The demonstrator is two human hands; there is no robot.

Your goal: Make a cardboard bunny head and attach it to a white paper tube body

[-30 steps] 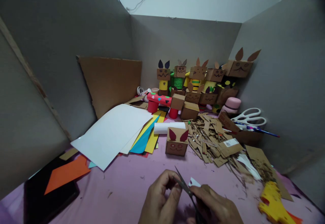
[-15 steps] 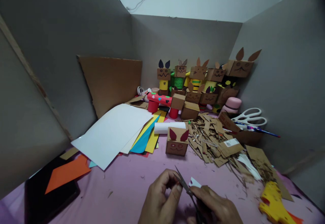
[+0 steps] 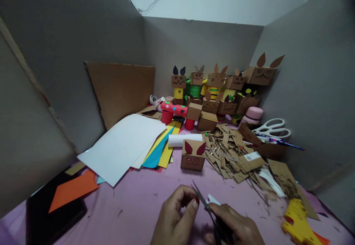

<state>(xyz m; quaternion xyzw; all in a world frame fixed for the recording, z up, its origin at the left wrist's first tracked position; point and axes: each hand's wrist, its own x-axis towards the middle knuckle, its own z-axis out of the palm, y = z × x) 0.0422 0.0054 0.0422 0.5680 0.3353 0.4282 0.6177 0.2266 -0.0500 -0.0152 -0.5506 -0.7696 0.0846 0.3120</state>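
Note:
My left hand [image 3: 176, 213] is near the bottom middle, thumb and forefinger pinched on a tiny dark red piece [image 3: 197, 201], apparently paper. My right hand [image 3: 235, 222] grips a pair of scissors [image 3: 203, 200] with black handles, its blades pointing up and left beside my left fingertips. A white paper scrap [image 3: 213, 200] with a dark red mark shows just above my right fingers; whether they touch it I cannot tell. Beyond both hands sits a small cardboard box [image 3: 193, 161] with dark red ears and a drawn face.
White sheets [image 3: 124, 145] and coloured paper lie on the left, near an orange sheet [image 3: 73, 189]. Cardboard scraps [image 3: 227, 152] are heaped on the right, with a yellow glue gun [image 3: 298, 221] nearer. Several cardboard animal figures [image 3: 216, 80] stand at the back.
The scissor blades have come closer together. The dark red piece now shows more plainly at my left fingertips. Both hands stay in nearly the same place.

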